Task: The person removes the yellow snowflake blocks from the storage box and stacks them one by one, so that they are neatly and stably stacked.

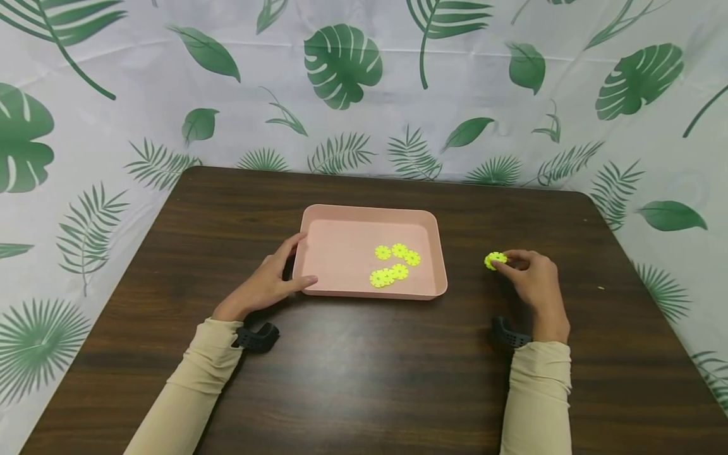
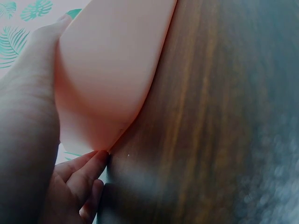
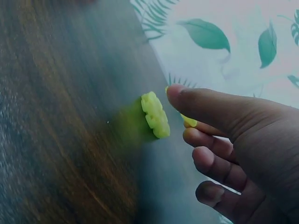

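- The left hand grips the pink tray by its left end; a sharp pull could tilt it and slide the flower-shaped discs inside.
- Right of the tray, the right hand pinches a yellow disc; a slack pinch could drop it.
- Stray fingertips could knock the yellow piece just beside.

Leafy sheeting around a dark table suggests a screened-off indoor workspace.
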Tool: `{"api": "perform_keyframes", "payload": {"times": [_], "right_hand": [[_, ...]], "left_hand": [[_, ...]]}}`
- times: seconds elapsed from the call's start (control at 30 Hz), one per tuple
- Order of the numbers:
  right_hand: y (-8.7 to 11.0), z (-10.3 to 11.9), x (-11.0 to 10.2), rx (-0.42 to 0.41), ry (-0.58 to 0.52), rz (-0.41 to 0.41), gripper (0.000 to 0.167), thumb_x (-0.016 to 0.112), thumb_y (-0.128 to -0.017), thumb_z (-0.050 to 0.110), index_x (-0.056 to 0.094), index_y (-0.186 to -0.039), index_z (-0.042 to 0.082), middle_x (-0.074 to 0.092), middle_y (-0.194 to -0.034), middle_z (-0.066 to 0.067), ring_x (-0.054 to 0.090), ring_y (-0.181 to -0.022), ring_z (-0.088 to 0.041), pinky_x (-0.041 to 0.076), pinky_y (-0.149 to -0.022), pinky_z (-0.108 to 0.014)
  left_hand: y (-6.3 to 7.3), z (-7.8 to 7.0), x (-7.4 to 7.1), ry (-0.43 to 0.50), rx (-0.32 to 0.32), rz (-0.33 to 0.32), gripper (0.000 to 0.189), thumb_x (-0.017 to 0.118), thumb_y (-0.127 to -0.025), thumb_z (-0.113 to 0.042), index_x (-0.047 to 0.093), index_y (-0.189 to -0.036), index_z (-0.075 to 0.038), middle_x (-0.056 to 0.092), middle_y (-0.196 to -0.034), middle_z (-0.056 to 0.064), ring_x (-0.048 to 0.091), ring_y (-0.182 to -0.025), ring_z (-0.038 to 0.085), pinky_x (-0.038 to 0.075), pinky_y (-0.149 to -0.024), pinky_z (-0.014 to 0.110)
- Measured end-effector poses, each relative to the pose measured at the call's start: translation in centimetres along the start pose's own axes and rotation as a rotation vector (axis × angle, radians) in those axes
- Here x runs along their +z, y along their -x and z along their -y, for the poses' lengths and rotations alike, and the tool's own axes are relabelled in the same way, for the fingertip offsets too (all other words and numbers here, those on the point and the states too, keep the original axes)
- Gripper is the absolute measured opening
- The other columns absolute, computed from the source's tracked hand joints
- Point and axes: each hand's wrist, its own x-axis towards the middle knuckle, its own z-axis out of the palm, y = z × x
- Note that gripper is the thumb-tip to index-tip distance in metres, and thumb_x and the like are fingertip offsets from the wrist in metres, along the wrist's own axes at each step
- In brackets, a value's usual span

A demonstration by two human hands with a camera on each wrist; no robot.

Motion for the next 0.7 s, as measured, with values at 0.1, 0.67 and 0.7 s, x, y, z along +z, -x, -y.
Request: {"api": "perform_keyframes", "payload": {"times": [0.1, 0.67, 0.7], "right_hand": [[0.07, -0.19, 0.04, 0.012, -0.008, 0.02, 0.048, 0.074, -0.098, 0.03, 0.068, -0.125, -0.009, 0.066, -0.113, -0.027, 0.061, -0.09, -0.035, 0.047, -0.066, -0.033], [0.03, -0.72, 0.7, 0.018, -0.019, 0.03, 0.049, 0.074, -0.098, 0.031, 0.068, -0.127, -0.008, 0.064, -0.118, -0.028, 0.06, -0.091, -0.035, 0.047, -0.07, -0.037], [0.03, -0.75, 0.73, 0.017, -0.018, 0.03, 0.049, 0.074, -0.098, 0.031, 0.068, -0.127, -0.008, 0.063, -0.118, -0.029, 0.06, -0.092, -0.035, 0.047, -0.07, -0.038]], "left_hand": [[-0.02, 0.02, 0.01, 0.002, 0.007, -0.001, 0.095, 0.073, -0.097, -0.039, 0.013, -0.167, -0.02, 0.026, -0.167, 0.019, 0.03, -0.152, 0.037, 0.027, -0.116, 0.065], [0.0, -0.13, -0.01, 0.007, -0.001, 0.006, 0.093, 0.072, -0.097, -0.039, 0.013, -0.167, -0.021, 0.022, -0.169, 0.018, 0.027, -0.153, 0.036, 0.026, -0.117, 0.065], [0.0, -0.14, -0.01, 0.005, -0.001, 0.007, 0.093, 0.072, -0.097, -0.039, 0.013, -0.167, -0.021, 0.022, -0.169, 0.017, 0.026, -0.153, 0.037, 0.026, -0.117, 0.065]]}}
